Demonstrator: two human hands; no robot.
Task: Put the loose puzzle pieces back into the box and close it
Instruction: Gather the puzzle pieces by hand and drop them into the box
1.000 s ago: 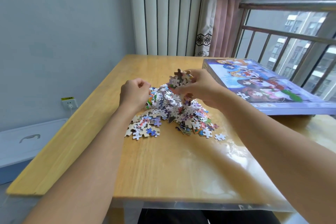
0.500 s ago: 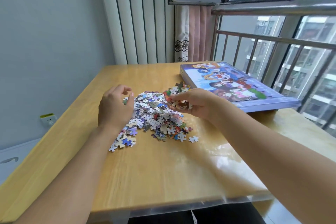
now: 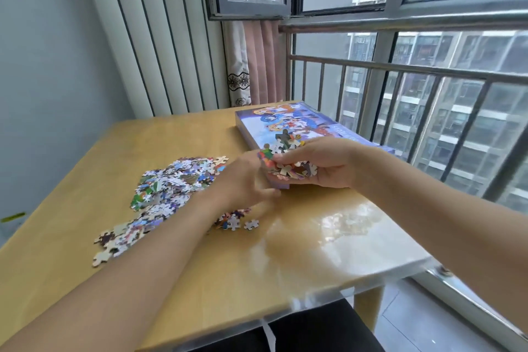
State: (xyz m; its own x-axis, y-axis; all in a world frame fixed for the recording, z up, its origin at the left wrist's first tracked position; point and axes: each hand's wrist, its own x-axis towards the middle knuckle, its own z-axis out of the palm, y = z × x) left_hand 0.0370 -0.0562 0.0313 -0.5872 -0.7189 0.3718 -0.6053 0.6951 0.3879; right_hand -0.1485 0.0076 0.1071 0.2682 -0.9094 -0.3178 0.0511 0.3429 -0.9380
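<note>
A pile of loose puzzle pieces (image 3: pixel 171 186) lies spread on the wooden table (image 3: pixel 300 251), left of centre. The shut puzzle box (image 3: pixel 288 120), its lid printed with cartoon figures, lies at the far right of the table by the window railing. My right hand (image 3: pixel 323 164) grips a handful of pieces (image 3: pixel 285 151) just above the box's near corner. My left hand (image 3: pixel 245 184), blurred, is close to that corner with its fingers stretched to the right and nothing in them. It hides part of the pile.
A few stray pieces (image 3: pixel 241 223) lie apart near the table's middle. A metal railing (image 3: pixel 400 71) and window stand right behind the box. The table's right edge (image 3: pixel 400 274) is close to the box's near end.
My right hand has carried its handful of pieces from above the pile to the right, over the box's near corner. My left hand has left the pile and moved toward the box.
</note>
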